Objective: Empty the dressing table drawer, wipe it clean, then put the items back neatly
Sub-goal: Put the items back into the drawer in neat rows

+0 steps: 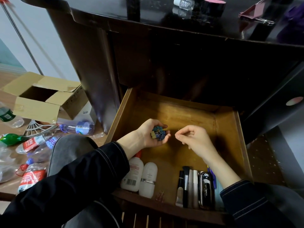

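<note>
1. Head view, centre of the frame: one wooden drawer (227, 129) stands pulled out of the dark dressing table (148, 51); its bare brown floor shows in the middle and at the back.
2. Two hands hover over the drawer. The left hand (152, 134), palm up and cupped, holds a heap of small binder clips (160, 133), mostly blue with some yellow; they are too many and too small to count.
3. The right hand (195, 139) is just beside it, thumb and forefinger pinched narrowly together; what they grip, if anything, is too small to tell.
4. Lower left of the drawer: two white plastic bottles (139, 176) lie side by side, rounded in shape, one bearing a barcode.
5. Lower middle: one pink binder clip (160, 195) lies alone against the front wall.
6. Lower right of the drawer: a tidy row of about six slim cosmetics (195, 188), among them a black brush and a glossy black case, lies lengthwise.
7. Upper right of the frame, on the table top: one small clear bottle (183, 3) with a white cap, and one round dark jar (213, 5) with a pink lid.
8. Left of the frame, on the floor: one open cardboard box (41, 102), and several crushed clear plastic bottles (32, 160) scattered below it.
</note>
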The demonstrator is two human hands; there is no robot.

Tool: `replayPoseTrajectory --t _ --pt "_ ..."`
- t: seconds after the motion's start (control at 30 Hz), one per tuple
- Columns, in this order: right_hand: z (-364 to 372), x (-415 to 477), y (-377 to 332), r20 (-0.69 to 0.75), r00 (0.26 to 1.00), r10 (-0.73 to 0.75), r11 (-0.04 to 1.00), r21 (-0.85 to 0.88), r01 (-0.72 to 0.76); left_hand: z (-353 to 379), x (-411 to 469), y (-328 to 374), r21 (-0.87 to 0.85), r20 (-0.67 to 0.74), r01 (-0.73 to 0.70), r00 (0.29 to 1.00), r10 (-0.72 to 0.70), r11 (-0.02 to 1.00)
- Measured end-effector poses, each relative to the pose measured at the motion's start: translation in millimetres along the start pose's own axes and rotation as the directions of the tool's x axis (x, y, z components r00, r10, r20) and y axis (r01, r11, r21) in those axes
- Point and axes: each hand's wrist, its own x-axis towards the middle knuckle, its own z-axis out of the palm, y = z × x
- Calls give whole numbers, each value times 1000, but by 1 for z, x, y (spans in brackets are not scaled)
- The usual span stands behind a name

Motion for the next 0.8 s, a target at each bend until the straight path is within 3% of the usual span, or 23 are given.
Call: replayPoseTrajectory --t 0.17,0.23,0.43,0.57,0.8 --pt "-1 -6 12 220 968 125 970 -232 -73 -1 0 2 -8 -12 -19 1000 19 1000" --pt "3 -12 15 365 919 148 956 -292 -37 -2 1 2 -10 5 -22 1000 22 1000" --pt "17 -27 15 605 776 178 909 -403 105 0 1 1 3 19 -17 1000 17 1000" --pt "24 -33 12 657 723 213 893 -432 130 1 -2 1 8 29 -16 999 16 1000" --pt "23 -30 12 671 710 213 896 -424 133 0 -2 2 -9 27 -23 999 23 1000"
